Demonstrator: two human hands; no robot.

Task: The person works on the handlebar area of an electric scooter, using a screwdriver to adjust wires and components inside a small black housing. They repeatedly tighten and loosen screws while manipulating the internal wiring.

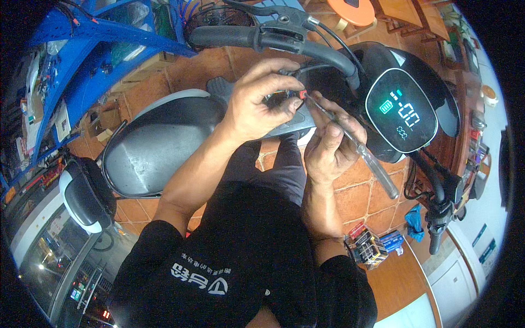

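My left hand (254,104) is closed, pinching a small dark part with a red piece (302,94) on it between thumb and fingers. Much of that part is hidden behind the fingers. In my right hand (333,145) is a screwdriver with a clear handle (377,168), its thin shaft pointing up and left. The tip meets or nearly meets the red piece; contact is too small to tell. Both hands are between the black handlebar grip (227,37) and the scooter's lit display (402,111).
The scooter's black seat (164,156) extends to the left. A blue shelf rack (104,44) stands at the far left, an orange stool (353,11) at the back. Small boxes (366,246) sit on a wooden surface (399,279) at lower right. A blue bag (414,223) is nearby.
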